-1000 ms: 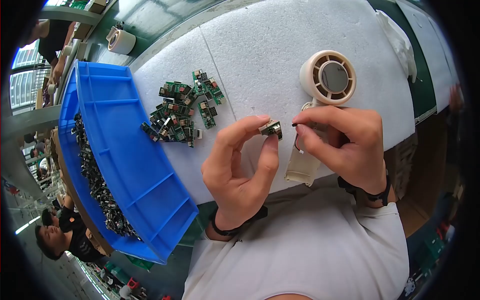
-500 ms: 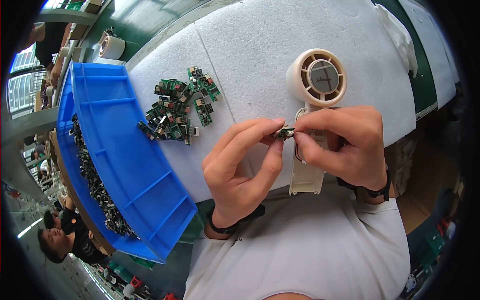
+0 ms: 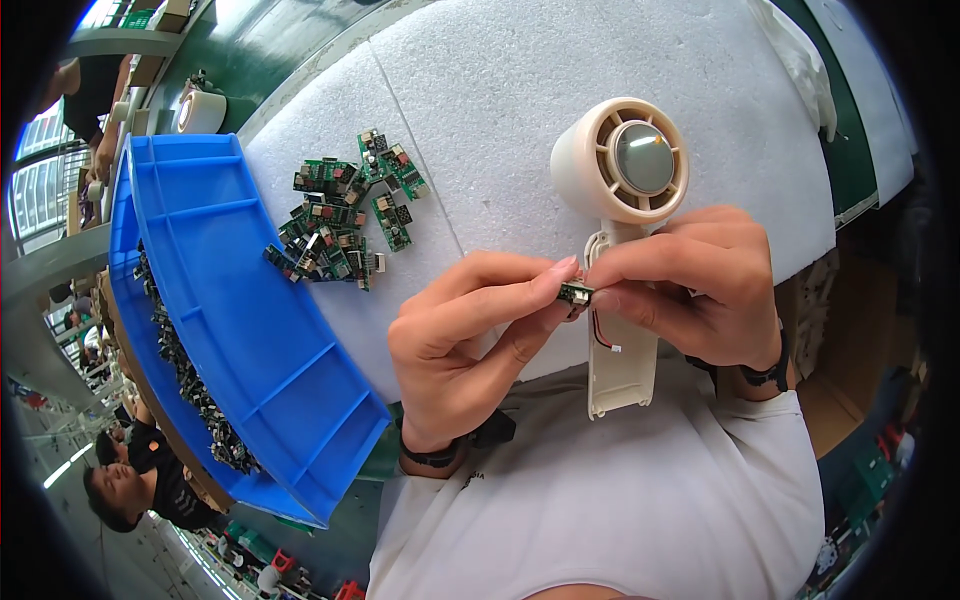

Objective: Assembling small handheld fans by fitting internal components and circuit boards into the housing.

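My left hand (image 3: 465,345) pinches a small green circuit board (image 3: 575,294) with a silvery connector between thumb and forefinger. At the board's right end, my right hand (image 3: 695,285) has its thumb and fingertips closed on it; whether they also hold a wire is hidden. Just beyond lies a cream handheld fan (image 3: 568,165), its round grille and grey centre disc facing up. Its handle (image 3: 625,370) is an opened shell stretching toward me under my right hand. Thin dark and red wires with a small white plug (image 3: 615,349) hang over the shell.
Loose circuit boards (image 3: 330,225) lie piled on the white foam sheet (image 3: 480,100). At left stands a blue bin (image 3: 240,270), with many small dark parts (image 3: 185,370) beside its wide wall. Another fan head (image 3: 202,112) sits at the far left. A co-worker (image 3: 150,480) shows at lower left.
The circuit board has turned and come slightly nearer, still between my hands. The fan's head has tilted and its handle shifted a little right. The white plug now shows below my right hand.
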The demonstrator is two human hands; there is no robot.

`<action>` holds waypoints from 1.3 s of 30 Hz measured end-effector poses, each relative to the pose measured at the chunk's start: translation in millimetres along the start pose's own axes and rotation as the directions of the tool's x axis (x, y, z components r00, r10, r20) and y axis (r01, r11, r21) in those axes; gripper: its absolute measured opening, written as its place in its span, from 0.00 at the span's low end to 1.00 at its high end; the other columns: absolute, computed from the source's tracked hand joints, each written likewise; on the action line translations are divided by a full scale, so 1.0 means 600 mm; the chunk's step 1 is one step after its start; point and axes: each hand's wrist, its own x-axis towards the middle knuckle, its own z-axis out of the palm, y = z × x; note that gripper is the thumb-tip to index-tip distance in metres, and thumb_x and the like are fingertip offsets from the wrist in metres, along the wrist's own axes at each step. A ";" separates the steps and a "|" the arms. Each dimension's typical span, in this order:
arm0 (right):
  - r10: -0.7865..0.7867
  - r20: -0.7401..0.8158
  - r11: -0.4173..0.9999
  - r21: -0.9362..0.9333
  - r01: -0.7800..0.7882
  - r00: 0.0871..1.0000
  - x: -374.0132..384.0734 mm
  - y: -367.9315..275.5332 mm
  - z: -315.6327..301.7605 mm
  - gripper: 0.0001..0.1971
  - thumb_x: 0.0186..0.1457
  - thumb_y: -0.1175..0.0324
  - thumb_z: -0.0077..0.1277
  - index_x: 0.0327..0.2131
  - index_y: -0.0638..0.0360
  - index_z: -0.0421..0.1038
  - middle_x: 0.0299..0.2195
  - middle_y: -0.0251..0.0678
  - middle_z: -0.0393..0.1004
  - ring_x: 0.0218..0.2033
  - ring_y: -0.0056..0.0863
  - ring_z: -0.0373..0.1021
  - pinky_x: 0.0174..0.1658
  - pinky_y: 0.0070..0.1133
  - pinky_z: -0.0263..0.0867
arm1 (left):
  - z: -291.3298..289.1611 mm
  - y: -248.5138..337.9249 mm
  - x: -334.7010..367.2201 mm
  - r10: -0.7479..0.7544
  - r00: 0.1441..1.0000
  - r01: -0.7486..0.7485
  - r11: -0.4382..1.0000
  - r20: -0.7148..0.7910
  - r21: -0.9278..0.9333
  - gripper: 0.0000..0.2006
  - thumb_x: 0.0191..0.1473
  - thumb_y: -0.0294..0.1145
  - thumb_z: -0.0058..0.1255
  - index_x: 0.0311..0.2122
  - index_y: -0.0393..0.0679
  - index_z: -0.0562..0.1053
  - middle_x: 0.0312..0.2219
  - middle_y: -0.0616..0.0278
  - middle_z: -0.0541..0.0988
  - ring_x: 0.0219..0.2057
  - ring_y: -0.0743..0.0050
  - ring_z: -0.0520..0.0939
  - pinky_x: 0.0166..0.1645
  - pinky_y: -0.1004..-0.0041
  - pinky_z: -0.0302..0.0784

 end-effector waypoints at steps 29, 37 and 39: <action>0.070 0.067 0.984 -0.166 -0.058 0.995 -0.013 -0.023 -0.014 0.14 0.44 0.76 0.68 0.37 0.55 0.82 0.25 0.27 0.76 0.18 0.16 0.64 0.19 0.14 0.56 | 0.019 -0.021 -0.025 0.110 0.975 -0.096 0.992 -0.191 0.084 0.18 0.52 0.09 0.56 0.49 0.31 0.78 0.42 0.48 0.80 0.36 0.72 0.83 0.40 0.76 0.80; -0.089 0.169 0.961 -0.246 0.129 0.982 -0.001 -0.020 -0.004 0.14 0.40 0.73 0.70 0.35 0.45 0.85 0.24 0.22 0.66 0.23 0.18 0.60 0.22 0.16 0.53 | 0.017 -0.020 -0.021 0.140 0.974 -0.120 0.986 -0.177 0.119 0.18 0.52 0.09 0.56 0.49 0.31 0.78 0.42 0.49 0.80 0.37 0.72 0.83 0.41 0.77 0.80; -0.093 0.188 0.961 -0.240 0.138 0.978 0.004 -0.019 -0.005 0.14 0.40 0.72 0.71 0.34 0.47 0.84 0.24 0.23 0.65 0.23 0.19 0.60 0.22 0.16 0.53 | 0.016 -0.017 -0.022 0.124 0.976 -0.106 0.988 -0.178 0.108 0.18 0.52 0.09 0.56 0.49 0.31 0.78 0.42 0.49 0.80 0.37 0.72 0.83 0.41 0.77 0.80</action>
